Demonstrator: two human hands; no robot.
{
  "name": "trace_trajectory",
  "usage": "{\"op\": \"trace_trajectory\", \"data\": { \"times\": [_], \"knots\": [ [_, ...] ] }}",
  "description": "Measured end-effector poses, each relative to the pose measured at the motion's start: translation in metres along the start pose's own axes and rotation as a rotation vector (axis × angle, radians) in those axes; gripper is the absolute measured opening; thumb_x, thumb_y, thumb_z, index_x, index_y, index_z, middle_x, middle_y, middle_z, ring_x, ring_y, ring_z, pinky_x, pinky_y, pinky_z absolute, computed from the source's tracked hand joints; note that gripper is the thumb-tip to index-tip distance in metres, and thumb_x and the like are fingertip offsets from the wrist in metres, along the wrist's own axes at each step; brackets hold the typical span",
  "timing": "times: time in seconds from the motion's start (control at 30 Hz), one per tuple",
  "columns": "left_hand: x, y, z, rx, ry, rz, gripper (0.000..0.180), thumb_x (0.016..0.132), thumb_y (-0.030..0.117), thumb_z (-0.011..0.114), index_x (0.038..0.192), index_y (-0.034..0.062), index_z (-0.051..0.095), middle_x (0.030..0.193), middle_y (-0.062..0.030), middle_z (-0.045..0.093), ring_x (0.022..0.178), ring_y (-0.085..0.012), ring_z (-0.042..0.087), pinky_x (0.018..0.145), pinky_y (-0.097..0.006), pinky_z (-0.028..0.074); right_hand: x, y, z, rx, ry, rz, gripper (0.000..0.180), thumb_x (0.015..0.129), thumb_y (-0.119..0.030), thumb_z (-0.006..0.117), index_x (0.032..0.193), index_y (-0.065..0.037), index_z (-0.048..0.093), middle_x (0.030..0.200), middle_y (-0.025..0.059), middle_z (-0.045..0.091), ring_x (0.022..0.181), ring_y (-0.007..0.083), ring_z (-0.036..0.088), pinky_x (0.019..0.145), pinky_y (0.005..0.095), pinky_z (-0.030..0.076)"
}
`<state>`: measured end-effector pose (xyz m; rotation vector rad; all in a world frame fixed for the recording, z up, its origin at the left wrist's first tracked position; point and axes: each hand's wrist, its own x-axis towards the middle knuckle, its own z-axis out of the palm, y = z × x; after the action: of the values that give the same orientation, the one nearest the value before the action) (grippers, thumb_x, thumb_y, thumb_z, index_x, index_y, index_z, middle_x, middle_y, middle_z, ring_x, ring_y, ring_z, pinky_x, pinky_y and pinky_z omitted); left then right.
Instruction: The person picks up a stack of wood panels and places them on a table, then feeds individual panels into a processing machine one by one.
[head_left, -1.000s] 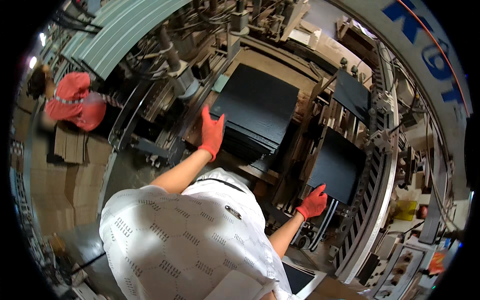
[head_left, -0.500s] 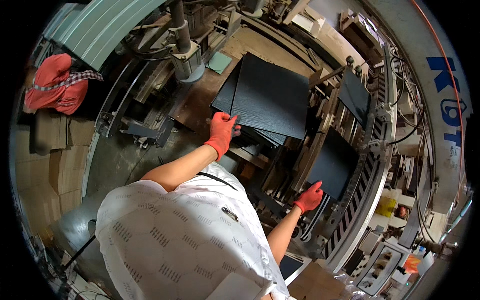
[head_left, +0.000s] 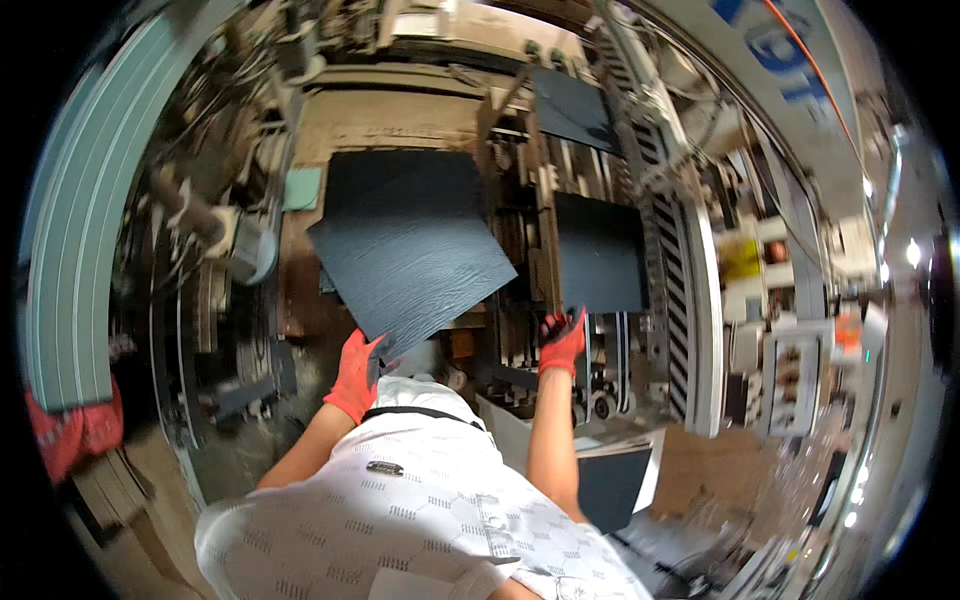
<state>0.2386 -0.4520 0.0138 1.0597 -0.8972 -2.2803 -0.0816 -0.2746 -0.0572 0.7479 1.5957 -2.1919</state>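
Note:
My left hand (head_left: 358, 378), in a red glove with dark fingertips, is closed on the near corner of a dark wood-grain panel (head_left: 415, 265). That panel lies askew over another dark panel (head_left: 400, 180) on the stack, its near corner jutting toward my body. On the right, my right hand (head_left: 562, 342), gloved alike, is at the near left corner of a second flat panel (head_left: 602, 255) resting on the machine's rails. Its fingers look apart and the fingertips are at the panel's edge; whether they press on it is hard to see.
Farther along the rails lies another dark panel (head_left: 575, 108). A striped guide rail (head_left: 672, 300) runs along their right side. Left of the stack are a small green pad (head_left: 302, 188) and a metal cylinder (head_left: 250, 250). Below my right arm sits a dark panel (head_left: 612, 485).
My head has turned, so the scene is rotated in view. The upper panel on the stack has swung askew and come toward me with my left hand. My right hand stays by the rail panel.

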Motion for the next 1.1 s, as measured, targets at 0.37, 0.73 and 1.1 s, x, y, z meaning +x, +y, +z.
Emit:
{"op": "trace_trajectory", "data": {
  "times": [0.37, 0.73, 1.1],
  "knots": [
    [0.061, -0.044, -0.097, 0.834, -0.313, 0.678, 0.05, 0.084, -0.002, 0.05, 0.134, 0.0029, 0.048, 0.137, -0.0144, 0.05, 0.125, -0.0275, 0.05, 0.107, -0.043, 0.04, -0.046, 0.044, -0.026, 0.163, -0.163, 0.056, 0.03, 0.096, -0.039, 0.059, 0.105, -0.01, 0.061, 0.083, 0.0064, 0.066, 0.064, 0.0193, 0.062, 0.058, 0.0302, 0.053],
    [0.072, -0.017, -0.01, 0.084, 0.099, -0.035, 0.05, 0.093, 0.029, 0.066, 0.127, -0.0056, 0.058, 0.126, -0.0133, 0.06, 0.111, -0.0267, 0.059, 0.098, -0.038, 0.047, -0.071, 0.028, -0.113, 0.43, 0.123, -0.395, 0.034, 0.096, -0.026, 0.06, 0.123, -0.005, 0.059, 0.123, 0.0007, 0.057, 0.107, 0.0152, 0.054, 0.095, 0.032, 0.045],
    [0.077, 0.015, 0.012, 0.543, -0.184, 0.09, 0.039, 0.097, 0.025, 0.062, 0.121, -0.0054, 0.061, 0.119, -0.0116, 0.062, 0.103, -0.022, 0.06, 0.093, -0.037, 0.049, -0.251, 0.071, -0.343, -0.699, 0.812, -0.565, 0.051, 0.1, -0.028, 0.043, 0.151, -0.02, 0.039, 0.155, 0.0058, 0.032, 0.144, 0.0234, 0.027, 0.112, 0.0461, 0.028]
  ]
}}
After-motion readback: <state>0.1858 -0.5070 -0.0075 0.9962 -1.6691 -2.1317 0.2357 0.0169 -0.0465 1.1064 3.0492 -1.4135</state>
